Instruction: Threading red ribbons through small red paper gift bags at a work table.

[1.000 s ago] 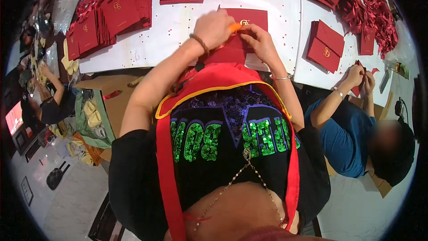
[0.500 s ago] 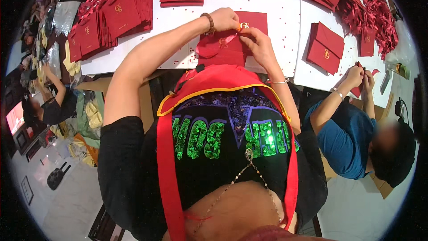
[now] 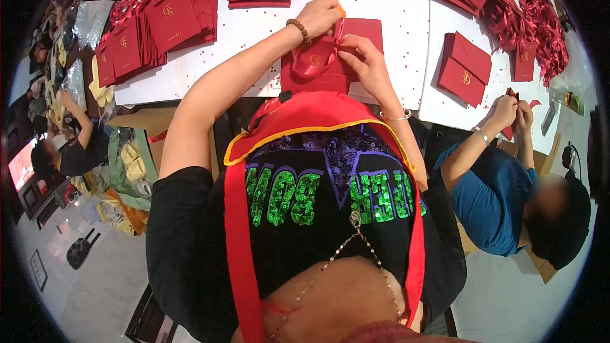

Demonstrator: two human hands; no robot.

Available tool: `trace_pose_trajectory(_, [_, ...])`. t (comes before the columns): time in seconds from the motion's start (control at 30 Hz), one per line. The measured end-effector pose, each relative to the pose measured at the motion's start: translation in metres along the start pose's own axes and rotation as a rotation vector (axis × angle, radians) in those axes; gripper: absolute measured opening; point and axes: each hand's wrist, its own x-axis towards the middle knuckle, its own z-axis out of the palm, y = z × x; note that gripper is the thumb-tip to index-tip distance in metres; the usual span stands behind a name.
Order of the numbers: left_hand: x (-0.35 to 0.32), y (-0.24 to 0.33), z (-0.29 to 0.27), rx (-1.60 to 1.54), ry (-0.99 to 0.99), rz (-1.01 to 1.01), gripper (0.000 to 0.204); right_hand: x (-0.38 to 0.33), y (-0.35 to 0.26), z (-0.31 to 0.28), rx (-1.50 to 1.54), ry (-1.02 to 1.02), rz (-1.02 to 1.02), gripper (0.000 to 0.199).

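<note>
At the near edge of the white worktop (image 3: 394, 19), the left hand (image 3: 321, 16) pinched a red ribbon (image 3: 316, 57) looped over a dark red paper bag (image 3: 337, 57) lying flat there, while the right hand (image 3: 365, 67) pinched the same ribbon beside it, fingers pressed together.

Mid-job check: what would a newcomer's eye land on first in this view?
Red on white: the left hand and right hand work a red ribbon over a dark red paper bag at the white table's near edge. Stacks of red bags fill the far left, and a tangle of ribbons the far right.
</note>
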Motion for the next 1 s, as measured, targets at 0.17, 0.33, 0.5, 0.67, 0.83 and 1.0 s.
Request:
trace_pose_trajectory(0.17, [0.028, -0.004, -0.024, -0.120, 0.266, 0.167, 0.013, 0.001, -0.007, 0.000, 0.101, -0.136, 0.152, 0.019])
trace_pose_trajectory(0.33, [0.024, 0.026, -0.053, -0.593, 0.084, -0.113, 0.027, -0.003, -0.008, -0.015, 0.438, -0.138, 0.303, 0.015])
trace_pose_trajectory(0.5, [-0.006, -0.007, -0.052, -0.791, 0.051, 0.009, 0.028, 0.002, 0.004, -0.014, 1.117, -0.069, 0.321, 0.023])
trace_pose_trajectory(0.67, [-0.067, 0.017, 0.001, -0.712, -0.297, 0.105, 0.032, 0.020, -0.016, -0.016, 1.211, -0.062, 0.155, 0.020])
trace_pose_trajectory(0.83, [-0.046, 0.026, 0.012, -0.712, 0.014, -0.108, 0.026, 0.026, 0.023, -0.024, 0.928, 0.064, 0.311, 0.047])
trace_pose_trajectory(1.0, [-0.031, -0.004, -0.006, 0.131, 0.295, 0.034, 0.028, 0.015, 0.004, -0.035, 0.882, 0.175, 0.492, 0.042])
